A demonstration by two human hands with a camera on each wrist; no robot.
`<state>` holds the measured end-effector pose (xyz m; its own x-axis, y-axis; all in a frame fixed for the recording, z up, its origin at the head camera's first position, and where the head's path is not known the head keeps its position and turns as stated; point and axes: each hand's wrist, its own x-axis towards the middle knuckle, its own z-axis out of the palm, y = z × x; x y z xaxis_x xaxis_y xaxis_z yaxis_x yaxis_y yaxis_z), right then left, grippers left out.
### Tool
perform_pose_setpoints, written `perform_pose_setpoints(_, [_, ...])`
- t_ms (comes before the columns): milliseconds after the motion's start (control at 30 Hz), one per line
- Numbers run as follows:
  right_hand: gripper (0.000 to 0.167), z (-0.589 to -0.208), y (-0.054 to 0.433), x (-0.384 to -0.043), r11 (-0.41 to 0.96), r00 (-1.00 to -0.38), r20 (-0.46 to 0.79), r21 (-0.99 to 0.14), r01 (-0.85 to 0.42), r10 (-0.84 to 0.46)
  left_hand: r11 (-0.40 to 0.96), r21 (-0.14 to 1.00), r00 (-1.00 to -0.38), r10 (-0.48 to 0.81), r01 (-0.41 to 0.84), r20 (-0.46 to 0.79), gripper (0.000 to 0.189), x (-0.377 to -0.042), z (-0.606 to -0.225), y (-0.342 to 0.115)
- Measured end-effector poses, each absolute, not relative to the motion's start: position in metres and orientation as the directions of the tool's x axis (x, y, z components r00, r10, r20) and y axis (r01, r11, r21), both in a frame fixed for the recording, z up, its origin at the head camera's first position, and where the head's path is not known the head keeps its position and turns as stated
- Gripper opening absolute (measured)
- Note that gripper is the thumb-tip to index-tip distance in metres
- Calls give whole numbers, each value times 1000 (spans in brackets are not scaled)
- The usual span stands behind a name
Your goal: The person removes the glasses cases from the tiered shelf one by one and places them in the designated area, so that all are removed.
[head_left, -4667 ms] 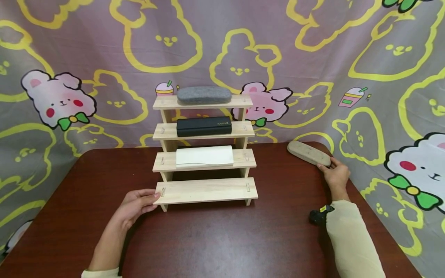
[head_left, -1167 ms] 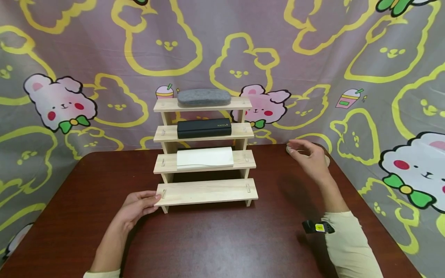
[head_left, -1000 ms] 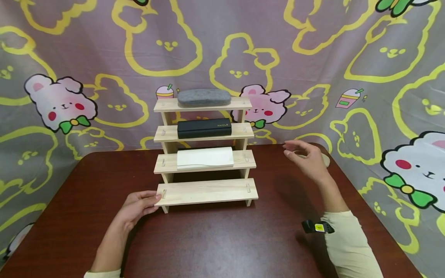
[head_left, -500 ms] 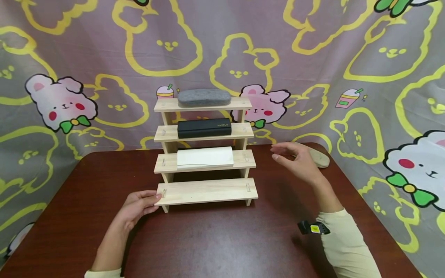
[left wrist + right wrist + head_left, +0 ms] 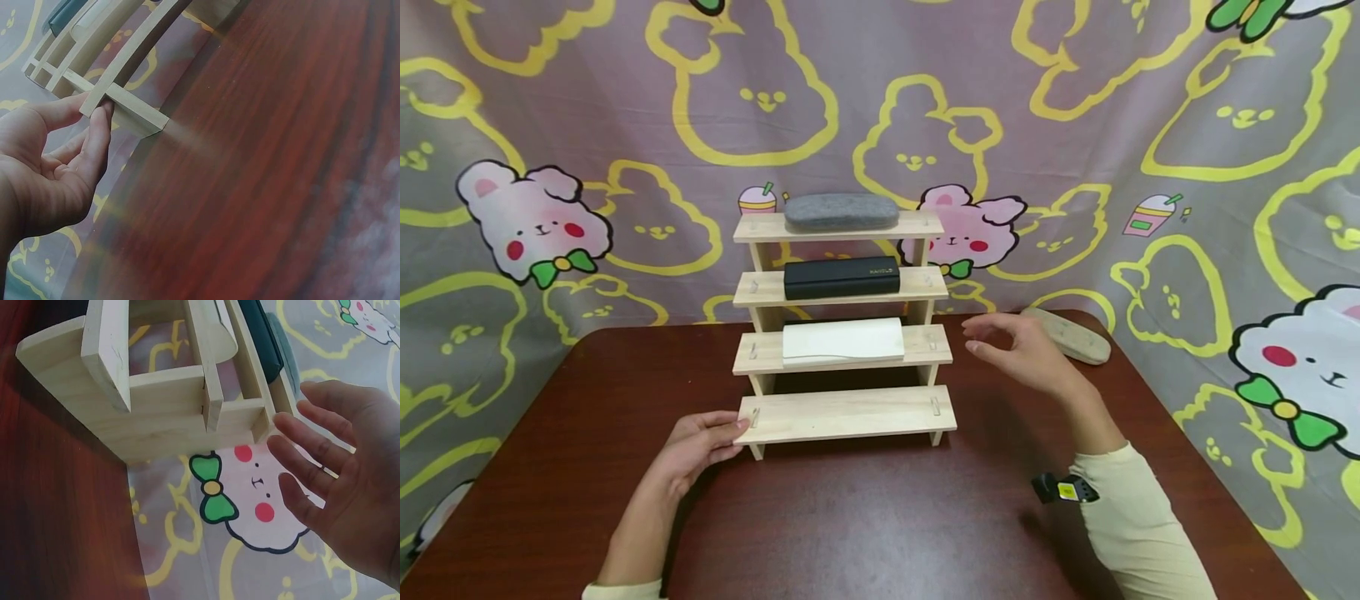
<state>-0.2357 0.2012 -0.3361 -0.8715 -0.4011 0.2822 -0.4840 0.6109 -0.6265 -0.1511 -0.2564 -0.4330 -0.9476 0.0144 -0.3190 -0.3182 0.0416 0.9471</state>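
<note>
A four-tier wooden display rack [image 5: 850, 414] stands on the table. From its top tier down lie a grey felt glasses case [image 5: 841, 213], a black glasses case [image 5: 841, 278] and a white glasses case [image 5: 842, 340]; the lowest tier is bare. My left hand [image 5: 696, 450] pinches the left end of that lowest tier between thumb and fingers, as the left wrist view also shows at the board's tip. Beside the rack's right side hovers my right hand [image 5: 1022, 354], fingers loosely bent and holding nothing. Behind it lies a beige glasses case [image 5: 1078, 339], partly covered by the hand.
The dark reddish-brown table [image 5: 880, 517] reaches back to a cartoon-printed curtain [image 5: 1037, 150], which hangs behind it and along both sides. A black band with a small yellow-screened device [image 5: 1066, 489] is on the right wrist.
My right hand has let go of the beige glasses case and moved left toward the rack, uncovering more of the case. The left hand and the rack stay put.
</note>
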Motion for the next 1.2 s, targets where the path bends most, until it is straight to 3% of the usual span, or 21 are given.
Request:
perform_pose_setpoints(767, [43, -345, 152, -251, 515, -822, 340, -652, -556, -457, 45, 948, -949, 8, -316, -316, 44, -153, -435, -256])
perform_pose_setpoints(1200, [66, -358, 130, -263, 527, -807, 292, -635, -565, -512, 49, 945, -946, 14, -323, -324, 44, -153, -435, -256])
